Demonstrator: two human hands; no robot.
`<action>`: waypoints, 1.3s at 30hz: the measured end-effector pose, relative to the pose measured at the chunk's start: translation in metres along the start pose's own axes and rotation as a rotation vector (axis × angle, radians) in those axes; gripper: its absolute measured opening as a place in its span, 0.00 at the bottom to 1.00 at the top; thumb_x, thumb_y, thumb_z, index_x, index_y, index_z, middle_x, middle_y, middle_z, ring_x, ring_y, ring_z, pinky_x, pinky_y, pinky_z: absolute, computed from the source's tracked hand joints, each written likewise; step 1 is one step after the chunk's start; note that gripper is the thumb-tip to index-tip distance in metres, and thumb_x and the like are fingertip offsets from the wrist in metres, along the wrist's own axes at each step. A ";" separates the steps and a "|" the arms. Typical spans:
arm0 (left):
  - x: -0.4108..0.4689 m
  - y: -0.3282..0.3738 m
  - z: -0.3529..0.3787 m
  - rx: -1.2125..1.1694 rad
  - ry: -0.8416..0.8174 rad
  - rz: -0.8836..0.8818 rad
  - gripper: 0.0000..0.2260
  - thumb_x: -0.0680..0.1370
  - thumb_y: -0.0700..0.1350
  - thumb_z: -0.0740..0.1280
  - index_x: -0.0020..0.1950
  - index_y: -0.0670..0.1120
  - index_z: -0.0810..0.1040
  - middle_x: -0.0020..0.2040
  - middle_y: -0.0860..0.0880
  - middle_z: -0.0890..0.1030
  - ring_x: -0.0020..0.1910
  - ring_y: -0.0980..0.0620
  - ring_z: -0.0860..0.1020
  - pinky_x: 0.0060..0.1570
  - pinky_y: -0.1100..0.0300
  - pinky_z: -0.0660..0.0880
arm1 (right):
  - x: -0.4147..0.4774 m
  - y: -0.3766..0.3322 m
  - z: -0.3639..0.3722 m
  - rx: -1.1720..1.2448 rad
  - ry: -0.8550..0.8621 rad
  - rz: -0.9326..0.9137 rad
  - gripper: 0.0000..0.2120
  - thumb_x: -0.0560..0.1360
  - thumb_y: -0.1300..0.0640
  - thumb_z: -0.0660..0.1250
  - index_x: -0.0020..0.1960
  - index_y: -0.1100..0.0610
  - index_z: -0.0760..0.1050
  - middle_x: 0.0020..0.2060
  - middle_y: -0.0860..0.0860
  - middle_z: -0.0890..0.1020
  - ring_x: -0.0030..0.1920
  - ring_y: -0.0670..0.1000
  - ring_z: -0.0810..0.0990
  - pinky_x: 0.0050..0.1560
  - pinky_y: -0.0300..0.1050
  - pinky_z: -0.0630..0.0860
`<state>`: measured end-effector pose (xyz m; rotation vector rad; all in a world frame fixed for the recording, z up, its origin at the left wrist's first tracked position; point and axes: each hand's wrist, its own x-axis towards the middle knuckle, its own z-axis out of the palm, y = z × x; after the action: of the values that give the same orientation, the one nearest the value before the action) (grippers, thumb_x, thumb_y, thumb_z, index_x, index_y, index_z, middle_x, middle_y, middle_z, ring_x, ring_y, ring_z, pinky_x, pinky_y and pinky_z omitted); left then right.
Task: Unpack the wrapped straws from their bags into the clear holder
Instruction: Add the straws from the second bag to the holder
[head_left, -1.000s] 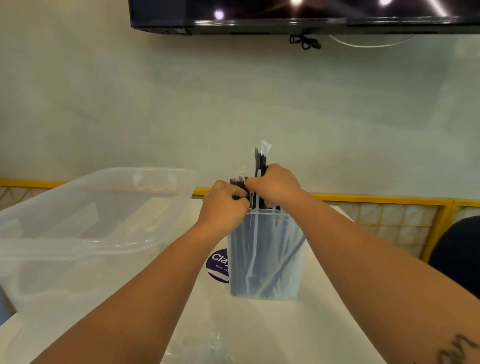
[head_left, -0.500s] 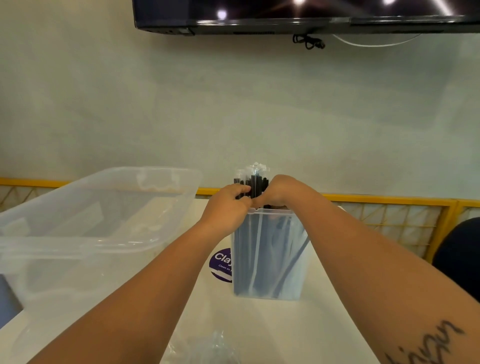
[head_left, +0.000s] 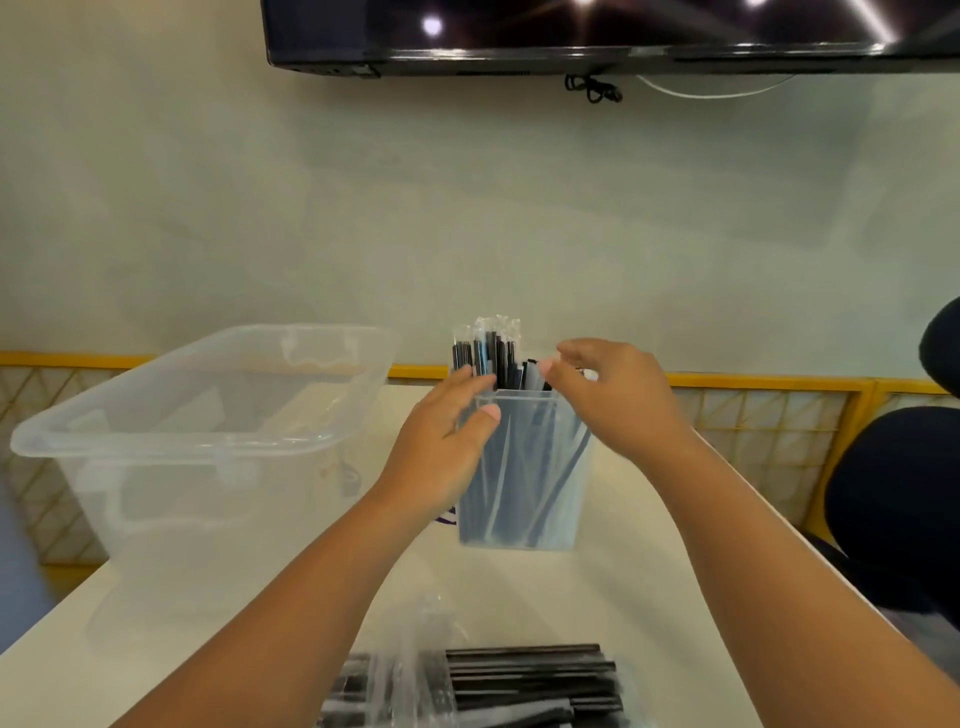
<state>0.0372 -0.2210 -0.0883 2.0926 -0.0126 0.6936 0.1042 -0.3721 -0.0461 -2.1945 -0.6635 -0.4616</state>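
Upright in the square, clear plastic holder (head_left: 519, 540) on the smooth cream worktop (head_left: 597, 597) stand black straws (head_left: 488, 358) in crinkly wrappers. The left hand (head_left: 447, 441) lies straight-fingered against its rim, grip apart; the right hand (head_left: 618, 400) hovers beside the tips, grip loose, empty.

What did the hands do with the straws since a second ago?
Both hands pushed the wrapped straws down into the clear holder, then let go: the left hand and right hand have opened and drawn apart. The holder and the big clear bin stayed put on the table.
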 end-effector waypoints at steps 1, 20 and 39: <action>-0.012 0.001 0.001 0.020 -0.037 0.012 0.17 0.80 0.46 0.60 0.69 0.53 0.70 0.73 0.55 0.64 0.73 0.58 0.59 0.66 0.65 0.55 | -0.016 0.003 -0.001 -0.051 -0.020 -0.018 0.23 0.76 0.45 0.63 0.66 0.55 0.72 0.66 0.52 0.74 0.68 0.50 0.69 0.64 0.42 0.65; -0.112 -0.016 0.020 0.747 -0.781 -0.095 0.15 0.75 0.58 0.62 0.59 0.54 0.76 0.58 0.55 0.77 0.63 0.52 0.70 0.72 0.44 0.40 | -0.196 0.076 0.057 -0.088 -0.442 0.181 0.33 0.74 0.34 0.46 0.75 0.47 0.54 0.76 0.48 0.54 0.76 0.48 0.44 0.74 0.45 0.46; -0.115 -0.024 0.024 0.746 -0.697 0.016 0.15 0.70 0.57 0.70 0.51 0.51 0.75 0.49 0.53 0.78 0.51 0.53 0.73 0.72 0.50 0.45 | -0.202 0.075 0.055 0.024 -0.237 0.183 0.25 0.79 0.42 0.51 0.72 0.52 0.64 0.73 0.48 0.63 0.73 0.46 0.59 0.70 0.35 0.48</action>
<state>-0.0420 -0.2536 -0.1724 2.9586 -0.1821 -0.0963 -0.0066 -0.4346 -0.2290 -2.2820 -0.5812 -0.0997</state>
